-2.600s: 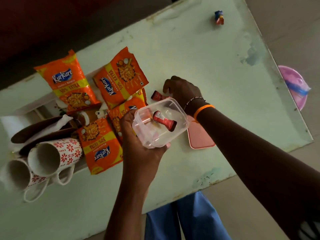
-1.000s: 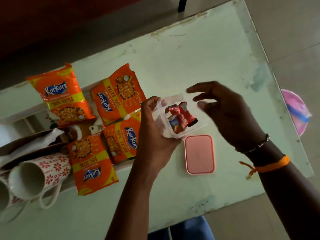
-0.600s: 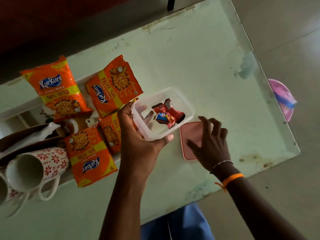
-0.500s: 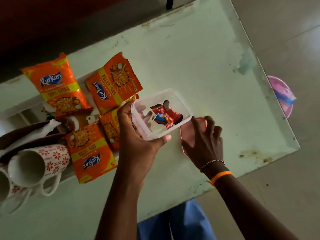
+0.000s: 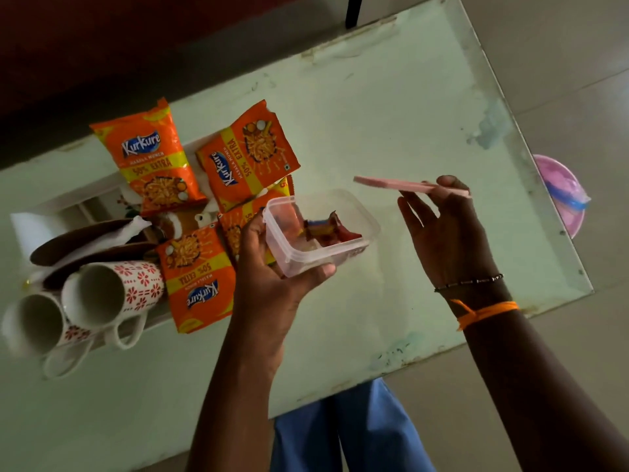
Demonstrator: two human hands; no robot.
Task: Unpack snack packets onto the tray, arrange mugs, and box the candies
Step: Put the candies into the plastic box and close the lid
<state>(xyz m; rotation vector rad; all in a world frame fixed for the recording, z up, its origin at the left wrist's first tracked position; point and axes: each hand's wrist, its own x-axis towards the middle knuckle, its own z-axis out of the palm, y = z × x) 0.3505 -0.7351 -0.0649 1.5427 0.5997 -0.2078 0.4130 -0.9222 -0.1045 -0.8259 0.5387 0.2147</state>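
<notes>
On a pale green table [image 5: 391, 107], four snack packets [image 5: 250, 155] lie on the tray [image 5: 85, 202] beside two mugs [image 5: 112, 289] on their sides. The left hand [image 5: 272, 277] grips an open box [image 5: 320, 229] holding several candies [image 5: 326, 228]; the right hand [image 5: 446, 233] pinches the pink lid [image 5: 408, 185] above the table. Boxing looks nearly done; closing remains.
</notes>
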